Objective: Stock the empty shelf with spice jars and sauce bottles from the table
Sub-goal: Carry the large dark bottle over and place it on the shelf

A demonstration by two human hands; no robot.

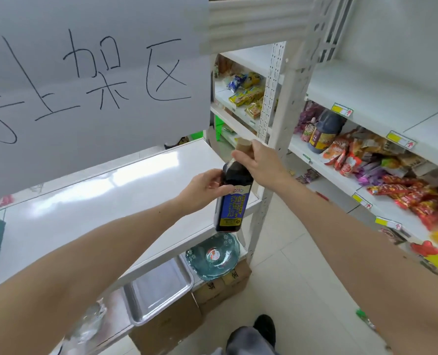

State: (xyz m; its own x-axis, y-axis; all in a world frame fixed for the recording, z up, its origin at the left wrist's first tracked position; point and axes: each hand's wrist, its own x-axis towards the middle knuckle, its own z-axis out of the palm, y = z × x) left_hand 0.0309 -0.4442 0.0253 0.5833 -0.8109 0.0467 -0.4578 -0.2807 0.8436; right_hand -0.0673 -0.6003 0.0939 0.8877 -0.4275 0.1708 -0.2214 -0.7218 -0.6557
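Nearby, paper sign (90, 80), table (110, 201), both hands gripping sauce bottle (232, 198), snack shelves (381, 139) right.

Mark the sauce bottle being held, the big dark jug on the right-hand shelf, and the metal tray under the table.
sauce bottle (232, 210): head view, on its blue label.
dark jug (324, 133): head view, on its body.
metal tray (159, 290): head view, on its flat bottom.

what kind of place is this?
Likely a small grocery shop: white retail shelves with yellow price tags, packaged snacks, and both hands holding a dark sauce bottle beside a steel table.
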